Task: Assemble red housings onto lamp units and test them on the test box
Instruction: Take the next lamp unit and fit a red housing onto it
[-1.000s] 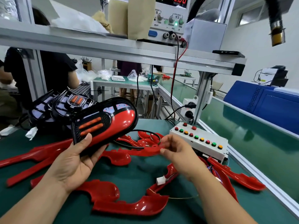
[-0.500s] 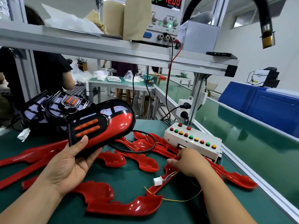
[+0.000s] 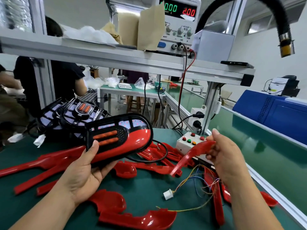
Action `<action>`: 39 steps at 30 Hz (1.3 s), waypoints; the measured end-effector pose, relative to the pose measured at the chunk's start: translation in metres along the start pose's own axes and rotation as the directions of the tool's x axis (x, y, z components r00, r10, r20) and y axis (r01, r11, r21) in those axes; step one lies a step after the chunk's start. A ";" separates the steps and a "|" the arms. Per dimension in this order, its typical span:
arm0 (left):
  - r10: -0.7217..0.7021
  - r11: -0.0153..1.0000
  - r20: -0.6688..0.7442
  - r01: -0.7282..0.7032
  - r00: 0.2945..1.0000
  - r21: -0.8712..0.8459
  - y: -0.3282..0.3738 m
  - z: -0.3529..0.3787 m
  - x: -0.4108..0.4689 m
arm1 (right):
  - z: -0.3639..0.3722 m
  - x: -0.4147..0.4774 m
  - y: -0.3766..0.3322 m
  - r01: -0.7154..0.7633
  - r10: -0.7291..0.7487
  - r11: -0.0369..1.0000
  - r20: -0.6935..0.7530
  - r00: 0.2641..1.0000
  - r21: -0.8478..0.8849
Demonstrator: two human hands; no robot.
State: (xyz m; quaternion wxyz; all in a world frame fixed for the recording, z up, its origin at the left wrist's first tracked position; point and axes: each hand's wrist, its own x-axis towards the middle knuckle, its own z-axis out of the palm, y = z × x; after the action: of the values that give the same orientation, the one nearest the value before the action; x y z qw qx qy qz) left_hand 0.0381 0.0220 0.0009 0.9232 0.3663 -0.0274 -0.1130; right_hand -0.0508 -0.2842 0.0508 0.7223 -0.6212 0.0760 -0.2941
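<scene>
My left hand (image 3: 83,173) grips a black lamp unit (image 3: 118,136) with a red housing on it and two orange reflector bars, held above the green bench. A black cable runs from the unit down toward the bench. My right hand (image 3: 226,156) holds a curved red housing (image 3: 192,154) lifted in front of the white test box (image 3: 186,141), which carries red, green and orange buttons. A white connector (image 3: 168,194) on thin coloured wires lies on the mat below the right hand. Several loose red housings (image 3: 137,219) are spread over the mat.
A stack of black lamp units (image 3: 73,117) stands at the back left. A power supply (image 3: 178,22) sits on the overhead shelf, with red and black leads hanging down. A conveyor (image 3: 249,143) runs along the right. A black hose (image 3: 282,30) hangs at top right. A person in black stands behind.
My right hand went down to the mat by the test box, then rose holding a curved red housing. The left hand kept the lamp unit almost still.
</scene>
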 end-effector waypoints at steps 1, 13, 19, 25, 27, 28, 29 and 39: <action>-0.005 1.000 -0.003 0.005 1.000 0.016 -0.001 0.001 -0.001 | -0.002 -0.001 -0.004 0.059 -0.059 0.998 0.001 0.998 0.014; -0.063 0.936 0.185 -0.007 0.981 0.352 -0.020 0.012 -0.012 | 0.039 -0.017 0.011 -0.039 -0.068 0.892 0.220 0.973 0.450; -0.096 0.923 0.242 -0.004 0.966 0.385 -0.025 0.016 -0.018 | 0.056 -0.026 0.026 -0.102 -0.022 0.904 0.283 0.959 0.416; -0.101 0.906 0.263 -0.020 0.960 0.422 -0.026 0.016 -0.018 | 0.064 -0.034 0.032 0.080 -0.080 0.997 0.180 0.980 0.006; -0.107 0.901 0.269 -0.021 0.957 0.434 -0.027 0.016 -0.019 | 0.065 -0.036 0.037 0.139 -0.124 0.981 0.116 0.985 -0.134; -0.106 0.896 0.273 -0.027 0.956 0.442 -0.027 0.016 -0.019 | 0.065 -0.035 0.039 0.150 -0.137 0.974 0.089 0.987 -0.170; -0.104 0.892 0.276 -0.033 0.956 0.451 -0.027 0.016 -0.019 | 0.064 -0.034 0.042 0.156 -0.145 0.967 0.070 0.987 -0.200; -0.122 0.882 0.325 -0.047 0.938 0.469 -0.029 0.017 -0.022 | 0.063 -0.035 0.053 -0.013 0.030 0.992 0.133 0.991 -0.125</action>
State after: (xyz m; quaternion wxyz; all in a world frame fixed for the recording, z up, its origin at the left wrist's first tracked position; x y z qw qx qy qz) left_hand 0.0089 -0.0047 -0.0052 0.7850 0.5538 -0.2081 -0.1835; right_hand -0.0323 -0.2094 0.0053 0.6889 -0.6826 0.0519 -0.2385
